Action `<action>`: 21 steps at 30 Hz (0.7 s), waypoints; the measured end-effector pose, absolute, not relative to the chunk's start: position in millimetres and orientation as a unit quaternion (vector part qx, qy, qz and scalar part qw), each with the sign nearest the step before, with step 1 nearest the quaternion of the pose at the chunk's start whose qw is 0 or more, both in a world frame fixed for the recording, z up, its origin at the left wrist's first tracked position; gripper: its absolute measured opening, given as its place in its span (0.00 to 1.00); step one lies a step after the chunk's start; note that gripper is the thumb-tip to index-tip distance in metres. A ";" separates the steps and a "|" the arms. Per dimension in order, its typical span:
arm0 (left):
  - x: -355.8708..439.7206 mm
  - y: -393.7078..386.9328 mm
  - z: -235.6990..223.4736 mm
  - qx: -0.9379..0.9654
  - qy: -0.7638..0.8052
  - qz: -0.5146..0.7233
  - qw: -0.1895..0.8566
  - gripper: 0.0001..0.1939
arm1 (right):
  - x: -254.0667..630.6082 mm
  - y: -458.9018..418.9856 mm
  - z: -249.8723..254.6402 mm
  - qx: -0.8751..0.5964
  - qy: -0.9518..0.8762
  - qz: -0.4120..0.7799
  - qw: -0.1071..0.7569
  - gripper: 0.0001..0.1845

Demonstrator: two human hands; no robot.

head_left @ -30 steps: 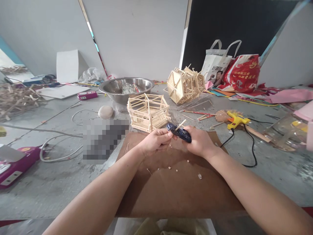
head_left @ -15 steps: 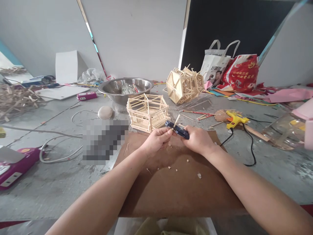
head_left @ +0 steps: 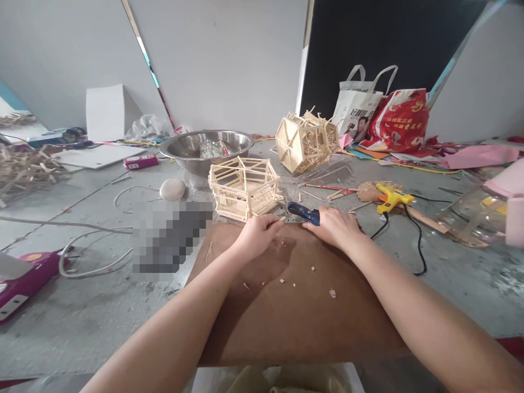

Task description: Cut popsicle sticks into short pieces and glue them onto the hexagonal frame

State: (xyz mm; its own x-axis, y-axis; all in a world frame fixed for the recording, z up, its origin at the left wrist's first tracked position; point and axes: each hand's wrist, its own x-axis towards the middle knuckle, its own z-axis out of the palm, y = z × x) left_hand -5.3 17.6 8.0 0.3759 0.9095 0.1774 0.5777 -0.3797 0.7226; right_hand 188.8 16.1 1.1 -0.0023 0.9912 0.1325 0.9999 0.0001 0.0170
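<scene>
Above the brown board, my left hand is closed on a thin wooden stick, whose short tip shows past the fingers. My right hand wraps round dark blue clippers at the board's far edge; their head points left, apart from the stick. Just behind my left hand stands an open hexagonal frame of wooden sticks. A larger, many-sided stick structure sits farther back. Small stick offcuts lie on the board.
A steel basin is at the back. To the right lie a yellow glue gun with a black cord and a clear plastic container. Bags stand behind. A purple power strip and grey cable lie left.
The clippers have come away from the stick and moved right with my right hand. My left hand has turned slightly, and the stick's long upright end no longer shows. The view has shifted slightly.
</scene>
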 end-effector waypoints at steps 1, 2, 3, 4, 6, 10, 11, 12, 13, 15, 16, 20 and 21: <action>-8.0 18.1 11.8 0.783 0.487 0.277 0.269 0.16 | 189.9 16.4 0.2 -0.700 -0.711 -0.055 0.045 0.28; -11.1 18.7 15.6 0.787 0.502 0.259 0.246 0.16 | 190.8 16.6 -0.8 -0.693 -0.717 -0.058 0.048 0.28; -14.4 19.1 19.2 0.796 0.516 0.236 0.210 0.16 | 191.8 16.8 -1.8 -0.686 -0.723 -0.063 0.051 0.27; -17.7 19.5 22.4 0.803 0.530 0.215 0.167 0.15 | 192.9 17.1 -2.8 -0.681 -0.728 -0.069 0.051 0.27; -23.9 19.8 27.2 0.807 0.557 0.171 0.096 0.12 | 195.4 17.8 -4.8 -0.674 -0.733 -0.077 0.048 0.27; -31.8 17.9 32.7 0.818 0.566 0.085 0.057 0.10 | 199.9 19.9 -7.6 -0.676 -0.733 -0.075 0.033 0.31; -32.6 17.1 34.0 0.819 0.566 0.076 0.054 0.09 | 200.6 20.5 -8.1 -0.676 -0.733 -0.074 0.031 0.31; -32.8 16.2 35.5 0.820 0.566 0.069 0.048 0.09 | 201.1 21.0 -8.6 -0.675 -0.734 -0.073 0.030 0.31; -32.4 15.1 37.0 0.819 0.569 0.059 0.043 0.09 | 201.3 21.5 -9.1 -0.674 -0.734 -0.072 0.027 0.31; -30.1 12.8 39.5 0.811 0.584 0.022 0.031 0.10 | 201.3 22.7 -10.0 -0.677 -0.733 -0.066 0.021 0.32; -28.4 11.5 40.4 0.803 0.595 -0.005 0.027 0.10 | 201.3 23.3 -10.4 -0.680 -0.730 -0.062 0.016 0.33; -22.1 7.5 40.1 0.784 0.614 -0.092 0.017 0.11 | 201.3 25.6 -11.9 -0.687 -0.725 -0.047 -0.001 0.35; -21.5 7.1 39.2 0.789 0.607 -0.097 0.014 0.11 | 201.3 26.0 -12.2 -0.687 -0.725 -0.047 -0.002 0.35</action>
